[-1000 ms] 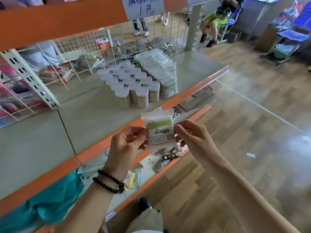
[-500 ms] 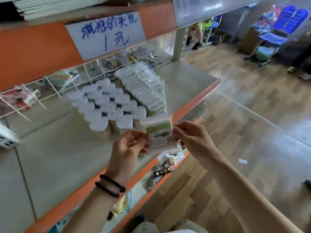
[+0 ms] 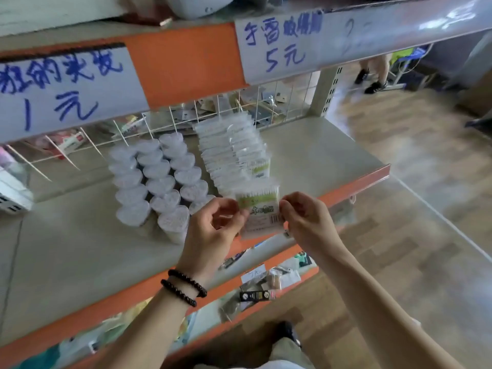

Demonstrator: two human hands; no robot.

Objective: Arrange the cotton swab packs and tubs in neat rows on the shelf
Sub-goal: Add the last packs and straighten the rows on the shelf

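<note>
Head view: left hand (image 3: 213, 230), right hand (image 3: 306, 219) pinch swab pack (image 3: 259, 209), label blurred.

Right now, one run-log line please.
step: placing | held: swab pack | left hand + right hand pinch sides | pack row, tubs on shelf

I hold one cotton swab pack (image 3: 262, 211) upright between my left hand (image 3: 213, 230) and right hand (image 3: 306, 222), fingertips pinching its side edges, over the front lip of the shelf (image 3: 319, 153). Behind the pack stands a row of packs (image 3: 234, 153); left of that row, three rows of tubs (image 3: 159, 179).
</note>
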